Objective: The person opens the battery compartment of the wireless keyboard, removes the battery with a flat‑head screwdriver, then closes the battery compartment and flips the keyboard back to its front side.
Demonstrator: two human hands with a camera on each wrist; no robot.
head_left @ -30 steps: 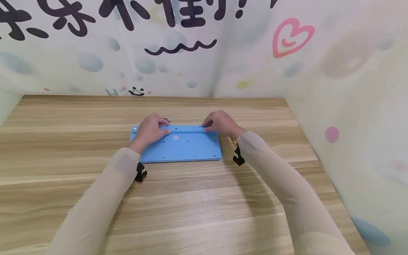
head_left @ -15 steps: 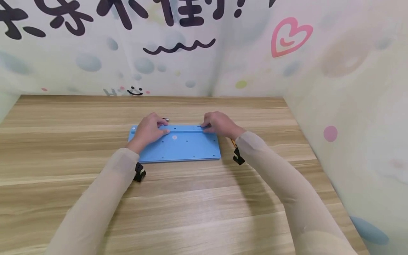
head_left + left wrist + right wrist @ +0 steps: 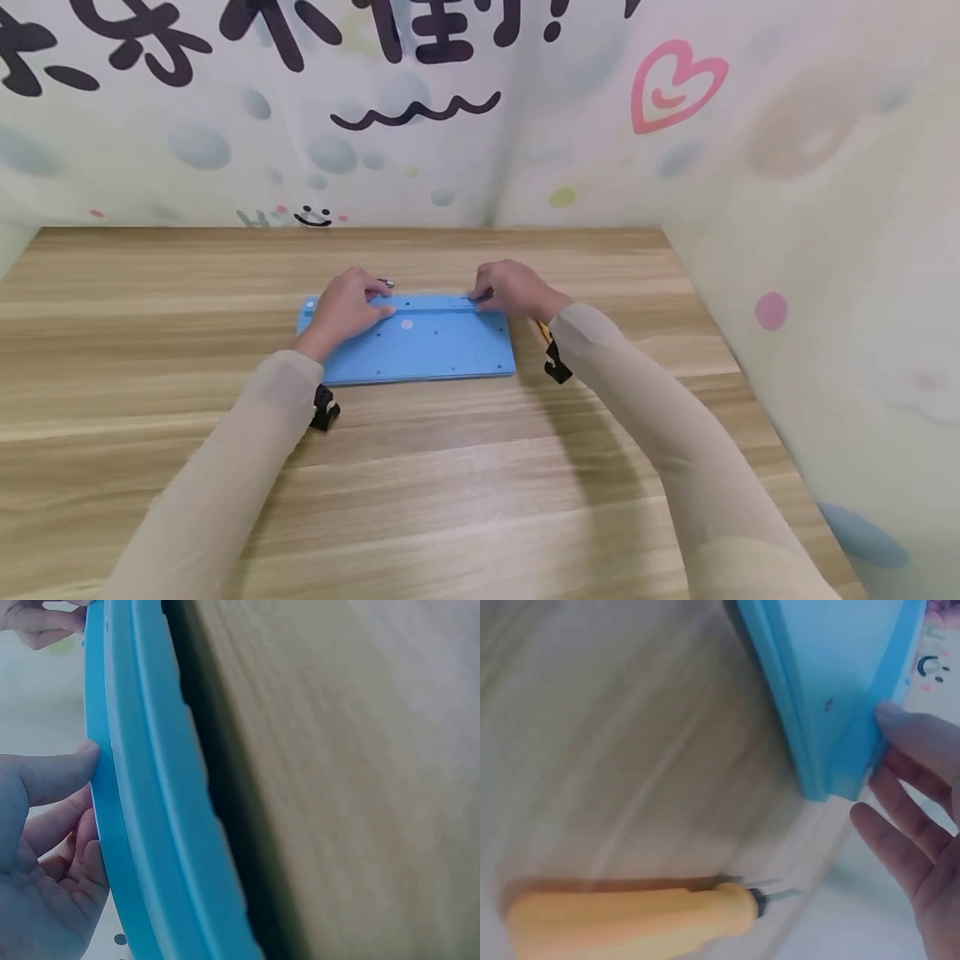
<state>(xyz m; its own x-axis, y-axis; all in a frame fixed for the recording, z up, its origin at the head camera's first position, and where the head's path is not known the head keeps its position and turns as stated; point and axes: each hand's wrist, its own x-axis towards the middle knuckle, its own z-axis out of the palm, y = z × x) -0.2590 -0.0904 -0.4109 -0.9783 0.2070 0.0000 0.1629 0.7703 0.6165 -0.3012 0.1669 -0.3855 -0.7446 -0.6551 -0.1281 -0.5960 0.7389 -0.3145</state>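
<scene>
A light-blue keyboard (image 3: 420, 350) lies face down on the wooden table, its underside dotted with screws and a raised ridge (image 3: 431, 305) along the far edge. My left hand (image 3: 347, 310) grips that ridge left of the middle, thumb on the near side and fingers curled behind. Near the ridge's right end, my right hand (image 3: 516, 290) pinches it with thumb and fingertips beside a thin dark slot. In the right wrist view, the thumb presses the ridge (image 3: 862, 742) while the other fingers bend behind it. The keyboard's far right corner is hidden under this hand.
A screwdriver (image 3: 630, 922) with a yellow handle lies right of the keyboard, partly hidden below the right wrist in the head view. Behind the left hand lies a small shiny metal-ended object (image 3: 386, 283). A printed cloth wall (image 3: 450, 150) borders the table (image 3: 420, 500).
The head view has shifted slightly, moving the scene left. Both hands keep their hold on the keyboard; the right fingertips have edged a little left along the ridge.
</scene>
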